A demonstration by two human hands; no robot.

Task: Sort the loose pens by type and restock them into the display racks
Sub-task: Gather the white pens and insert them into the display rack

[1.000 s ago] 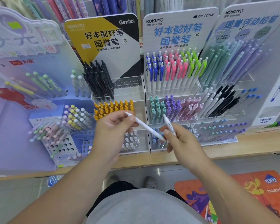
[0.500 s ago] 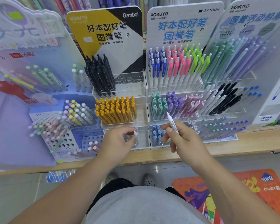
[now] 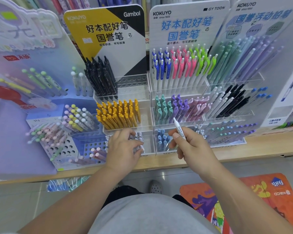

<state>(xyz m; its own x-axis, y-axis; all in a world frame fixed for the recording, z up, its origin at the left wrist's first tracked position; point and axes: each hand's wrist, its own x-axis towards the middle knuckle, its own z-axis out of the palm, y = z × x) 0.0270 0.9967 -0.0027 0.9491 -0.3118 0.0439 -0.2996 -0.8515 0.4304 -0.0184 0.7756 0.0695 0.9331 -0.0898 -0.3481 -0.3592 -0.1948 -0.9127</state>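
Right hand (image 3: 191,146) pinched white pen (image 3: 178,128), tilted upright. Left hand (image 3: 123,148) touched clear pens (image 3: 139,143) in bottom bin (image 3: 150,145); grip unclear.

Left hand (image 3: 123,149) and right hand (image 3: 193,146) are bare, and the forearms are bare too as far as the frame edges show them. The right thumbnail is cut short and plain. The torso is in a light grey top (image 3: 150,215): heathered, soft jersey look, smooth front, no print or seams showing. Past its far edge sits a black garment (image 3: 123,193), trousers or shorts, can't tell which, fabric detail too dark to read. One white shoe (image 3: 155,187) shows between the arms: rounded toe, clog style, small round holes punched across the upper.
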